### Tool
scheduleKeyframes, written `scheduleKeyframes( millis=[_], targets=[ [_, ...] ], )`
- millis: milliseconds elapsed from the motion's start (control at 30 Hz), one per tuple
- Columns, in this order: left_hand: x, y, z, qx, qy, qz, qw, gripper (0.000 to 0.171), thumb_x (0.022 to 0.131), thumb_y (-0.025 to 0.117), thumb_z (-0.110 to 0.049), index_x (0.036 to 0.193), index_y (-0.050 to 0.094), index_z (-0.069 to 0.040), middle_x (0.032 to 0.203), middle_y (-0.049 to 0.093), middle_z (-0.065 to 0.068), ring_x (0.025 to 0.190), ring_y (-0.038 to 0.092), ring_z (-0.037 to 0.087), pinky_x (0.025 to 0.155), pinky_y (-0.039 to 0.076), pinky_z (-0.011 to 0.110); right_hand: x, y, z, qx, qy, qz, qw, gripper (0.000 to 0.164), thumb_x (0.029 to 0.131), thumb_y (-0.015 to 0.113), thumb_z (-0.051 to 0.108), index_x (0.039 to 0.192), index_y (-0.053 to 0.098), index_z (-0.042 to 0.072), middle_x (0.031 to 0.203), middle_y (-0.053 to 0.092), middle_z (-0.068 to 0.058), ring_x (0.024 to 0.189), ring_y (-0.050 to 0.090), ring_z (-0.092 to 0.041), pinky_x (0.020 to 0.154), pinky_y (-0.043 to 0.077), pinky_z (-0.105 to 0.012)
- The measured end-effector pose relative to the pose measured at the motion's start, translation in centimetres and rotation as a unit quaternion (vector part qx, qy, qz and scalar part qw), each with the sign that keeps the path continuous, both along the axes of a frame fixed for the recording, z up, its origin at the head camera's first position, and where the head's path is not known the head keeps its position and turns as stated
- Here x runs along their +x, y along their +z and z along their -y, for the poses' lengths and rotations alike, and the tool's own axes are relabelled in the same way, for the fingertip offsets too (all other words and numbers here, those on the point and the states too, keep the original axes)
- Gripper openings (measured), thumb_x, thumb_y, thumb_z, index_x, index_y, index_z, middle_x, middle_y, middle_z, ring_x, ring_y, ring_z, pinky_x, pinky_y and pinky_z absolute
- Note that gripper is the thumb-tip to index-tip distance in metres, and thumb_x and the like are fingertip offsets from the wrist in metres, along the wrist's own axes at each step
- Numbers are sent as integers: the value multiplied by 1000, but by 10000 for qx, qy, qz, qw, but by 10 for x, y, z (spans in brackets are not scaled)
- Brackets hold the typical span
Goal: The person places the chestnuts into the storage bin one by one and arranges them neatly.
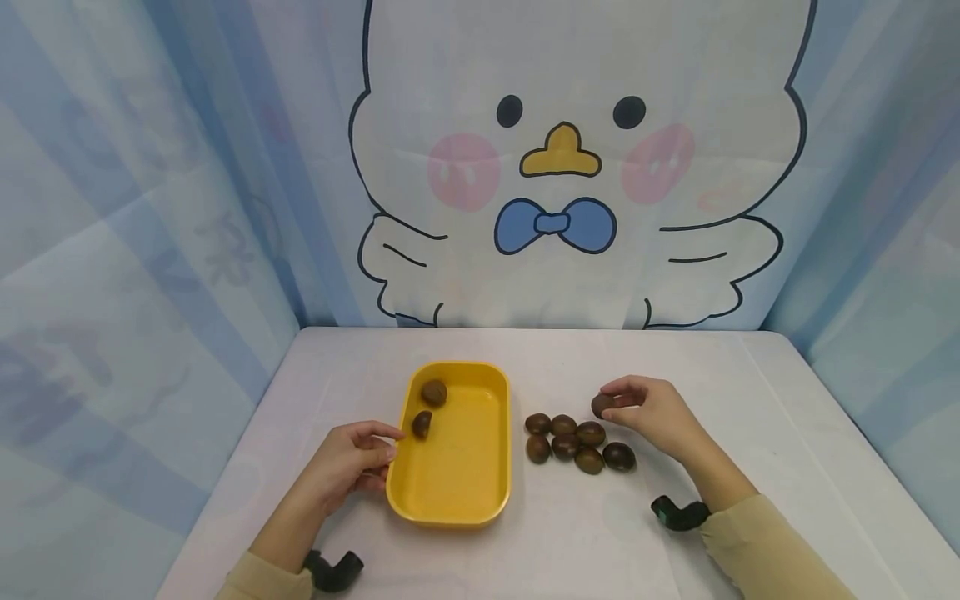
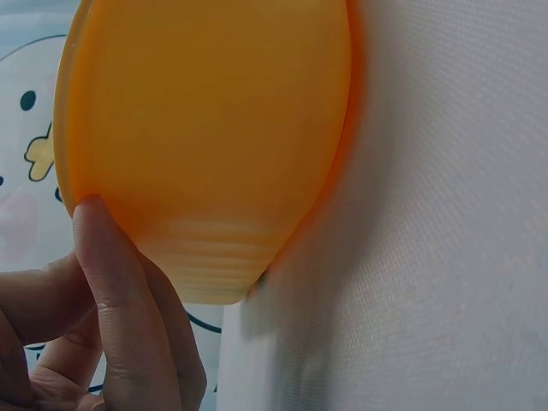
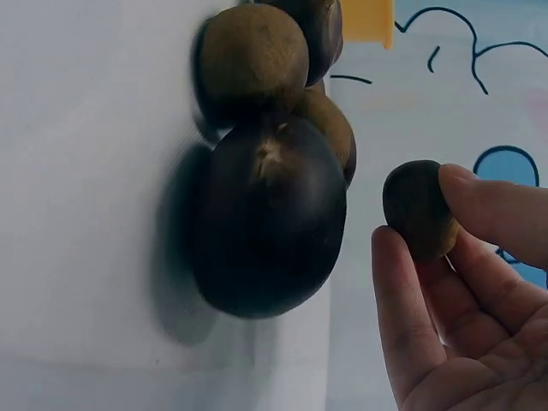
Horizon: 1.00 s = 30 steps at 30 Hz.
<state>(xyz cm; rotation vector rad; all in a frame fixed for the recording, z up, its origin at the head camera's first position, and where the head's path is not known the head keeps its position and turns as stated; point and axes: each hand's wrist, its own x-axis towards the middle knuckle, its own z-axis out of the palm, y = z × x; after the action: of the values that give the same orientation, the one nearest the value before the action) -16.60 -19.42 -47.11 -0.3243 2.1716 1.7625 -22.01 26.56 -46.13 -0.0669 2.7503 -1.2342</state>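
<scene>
A yellow tray [image 1: 468,454] lies on the table, with two brown chestnuts inside near its far left corner: a round chestnut [image 1: 433,392] and, closer, a darker chestnut [image 1: 422,424]. My left hand [image 1: 347,463] pinches the tray's left rim; in the left wrist view a fingertip [image 2: 92,210] presses against the tray's wall. On the other side, my right hand [image 1: 658,417] holds a chestnut [image 3: 415,210] between thumb and fingertips, just beyond a cluster of several chestnuts. Nearest that hand in the cluster is a large dark chestnut [image 1: 619,457].
The clustered chestnuts sit close together right of the tray, one of them a brown chestnut [image 1: 537,449] near its right wall. Beyond the white table's [image 1: 360,358] far edge hangs a curtain [image 1: 585,292] with a cartoon bird. Black wrist straps or mounts [image 1: 678,513] sit by both sleeves.
</scene>
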Motion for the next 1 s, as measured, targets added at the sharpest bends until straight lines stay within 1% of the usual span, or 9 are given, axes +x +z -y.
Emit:
scheduleKeyframes(
  millis=[300, 533, 700, 833, 1000],
  targets=[
    [-1, -1, 1, 39, -15, -11, 10000, 31, 99, 74, -6, 130, 72, -3, 92, 75, 11, 66, 66, 20, 61, 64, 29, -8, 15, 29, -273, 280, -70, 9992, 36, 96, 82, 29, 129, 75, 17, 129, 76, -10, 128, 67, -34, 103, 61, -51],
    [-1, -1, 1, 50, 14, 36, 10000, 31, 99, 74, -5, 130, 73, -3, 93, 75, 11, 65, 66, 19, 60, 64, 29, -14, 25, 59, -316, 513, -116, 9981, 32, 95, 82, 27, 126, 76, 22, 125, 77, -4, 121, 70, -29, 104, 63, -51],
    [0, 0, 0, 19, 41, 54, 10000, 30, 100, 74, -5, 129, 73, -3, 94, 76, 12, 65, 66, 19, 60, 64, 29, -19, 33, 79, -403, 713, -152, 9965, 29, 95, 82, 25, 124, 77, 24, 123, 78, -1, 120, 70, -27, 105, 62, -51],
    [0, 1, 0, -13, 67, 39, 10000, 30, 99, 75, -6, 129, 73, -3, 94, 76, 12, 65, 66, 19, 60, 64, 29, -23, 38, 95, -534, 830, -121, 9950, 28, 95, 82, 24, 123, 77, 25, 120, 79, 2, 118, 71, -24, 106, 61, -51],
    [0, 0, 0, 9, 74, 29, 10000, 29, 99, 74, -5, 129, 73, -3, 94, 76, 12, 65, 66, 19, 60, 64, 29, -25, 45, 117, -776, 1033, -38, 9916, 28, 94, 83, 21, 122, 78, 23, 118, 79, 3, 115, 71, -22, 106, 61, -49]
  ],
)
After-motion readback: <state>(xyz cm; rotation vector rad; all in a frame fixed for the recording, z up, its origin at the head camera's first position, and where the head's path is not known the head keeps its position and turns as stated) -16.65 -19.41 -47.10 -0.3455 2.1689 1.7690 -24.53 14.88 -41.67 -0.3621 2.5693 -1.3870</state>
